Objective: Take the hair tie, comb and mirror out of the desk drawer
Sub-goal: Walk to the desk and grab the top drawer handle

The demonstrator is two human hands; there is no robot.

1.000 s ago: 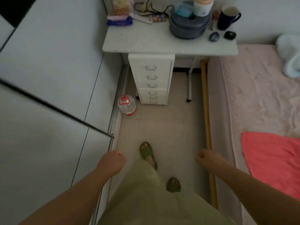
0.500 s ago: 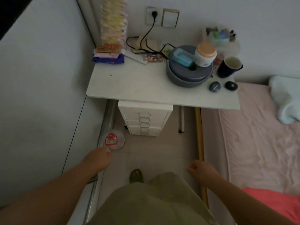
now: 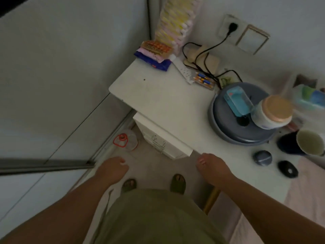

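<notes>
While a second ago the person stood well back from the bench, with the whole drawer unit seen from the front, the view now looks almost straight down past a green garment and two sandalled feet (image 3: 178, 182) planted just before the unit. The walk-up is done, or nearly so.

Both hands are empty. The left hand (image 3: 112, 170) hangs loosely curled above the floor, near a water bottle (image 3: 126, 142) standing by the wardrobe rail. The right hand (image 3: 212, 167) is also half curled, fingers (image 3: 202, 160) drooping, and has come forward to the bench edge; it sits just beside the near corner of the drawer unit (image 3: 158, 132). Whether it touches the bench cannot be told.

All the drawers look closed: only the unit's top and a stack of wire handles (image 3: 159, 144) show, steeply foreshortened. So the hair tie, comb and mirror are not in view, presumably inside one of the drawers, and which one cannot be told. Nothing of the task proper has begun.

Farther off, the bench (image 3: 158, 95) carries a grey lidded pot (image 3: 241, 124) with a jar (image 3: 273, 111) on it, a dark mug (image 3: 306, 143), packets (image 3: 154, 53) at the back corner and cables running to a wall socket (image 3: 232, 26).

The likely next step is to bend or crouch, hook a handle with the nearer right hand and pull. From this height the handles are hard to tell apart, so picking the wrong drawer is the main risk.
</notes>
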